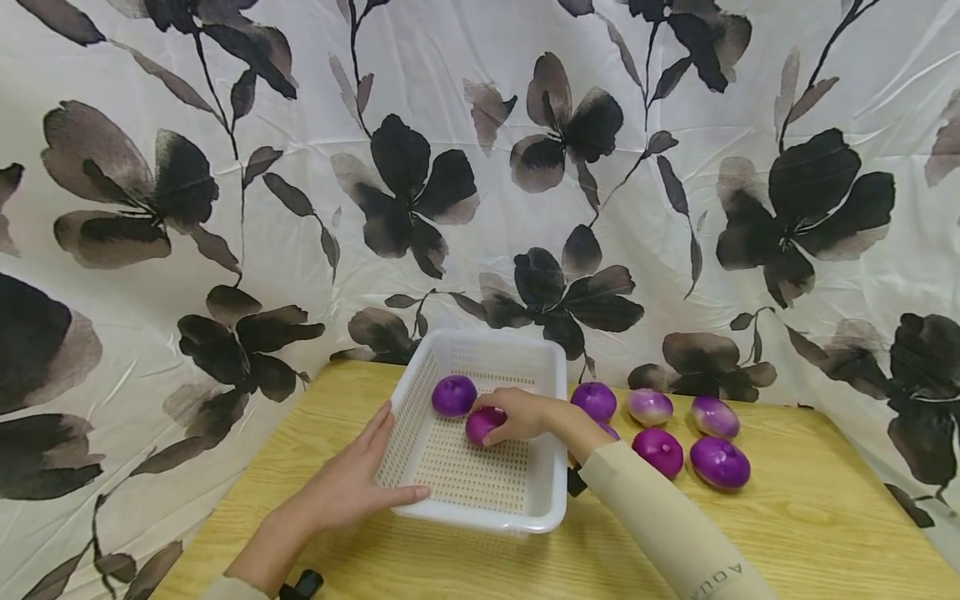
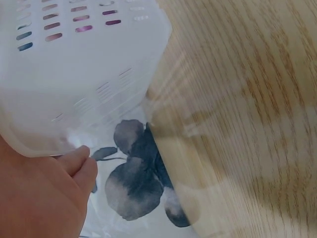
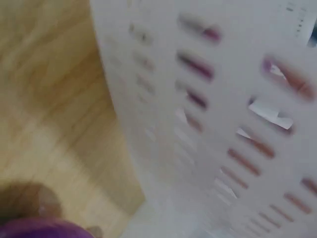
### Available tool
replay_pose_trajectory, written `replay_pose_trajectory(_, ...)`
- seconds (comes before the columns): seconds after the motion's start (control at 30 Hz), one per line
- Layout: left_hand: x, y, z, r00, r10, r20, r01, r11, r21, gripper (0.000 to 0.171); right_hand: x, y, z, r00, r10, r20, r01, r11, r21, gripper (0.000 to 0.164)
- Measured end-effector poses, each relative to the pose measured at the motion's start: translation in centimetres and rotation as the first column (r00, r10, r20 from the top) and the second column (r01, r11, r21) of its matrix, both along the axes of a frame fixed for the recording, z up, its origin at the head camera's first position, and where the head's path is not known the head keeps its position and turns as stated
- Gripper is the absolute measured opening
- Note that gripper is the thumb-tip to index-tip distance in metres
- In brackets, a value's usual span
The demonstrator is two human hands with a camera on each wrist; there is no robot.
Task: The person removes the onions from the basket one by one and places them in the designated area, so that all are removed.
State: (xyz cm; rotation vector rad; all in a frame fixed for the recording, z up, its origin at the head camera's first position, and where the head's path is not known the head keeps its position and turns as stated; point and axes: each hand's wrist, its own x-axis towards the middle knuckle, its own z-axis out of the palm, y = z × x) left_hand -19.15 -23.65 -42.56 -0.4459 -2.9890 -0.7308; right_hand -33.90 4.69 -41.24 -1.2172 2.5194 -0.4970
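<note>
Inside a white perforated plastic basket (image 1: 465, 479), my right hand (image 1: 517, 412) grips a purple onion (image 1: 480, 428) from above, thumb on its near side. Another purple onion (image 1: 454, 396) lies in the basket just behind and left of it. My left hand (image 1: 348, 479) rests against the basket's front left corner, its fingers extended along the left side and its thumb over the front edge. The left wrist view shows that hand's fingers (image 2: 81, 166) right at the rim. The slotted basket wall (image 3: 163, 99) fills much of the right wrist view.
Several more onions lie on the wooden table (image 1: 795, 500) right of the basket, among them a magenta onion (image 1: 657, 452), a dark purple onion (image 1: 720, 463) and a pale-ended onion (image 1: 650, 407). A flower-print cloth (image 1: 480, 233) hangs behind the table.
</note>
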Motion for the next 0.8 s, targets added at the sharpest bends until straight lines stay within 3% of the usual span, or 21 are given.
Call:
replay_pose_trajectory(0.17,0.0,0.2,-0.1,1.0,0.001,0.019,-0.001,1.0,0.006,0.132,1.1,0.5,0.4,0.999,-0.003,0.038,0.006,0.997,-0.075,0.059)
replay_pose_trajectory(0.33,0.1,0.3,-0.2,1.0,0.002,0.027,-0.003,1.0,0.012,0.131,2.0,1.4,1.1,0.995,-0.055,0.087,0.069,0.984,-0.164,0.069)
replay_pose_trajectory(0.57,0.1,0.2,0.0,1.0,-0.001,0.005,0.001,1.0,0.005,0.13,3.1,2.8,2.2,0.992,-0.052,0.112,0.084,0.948,-0.308,0.06)
replay_pose_trajectory(0.8,0.0,0.3,-0.1,1.0,0.0,0.0,0.0,1.0,0.008,0.129,4.2,5.1,3.2,0.993,-0.073,0.089,0.101,0.926,-0.364,0.061)
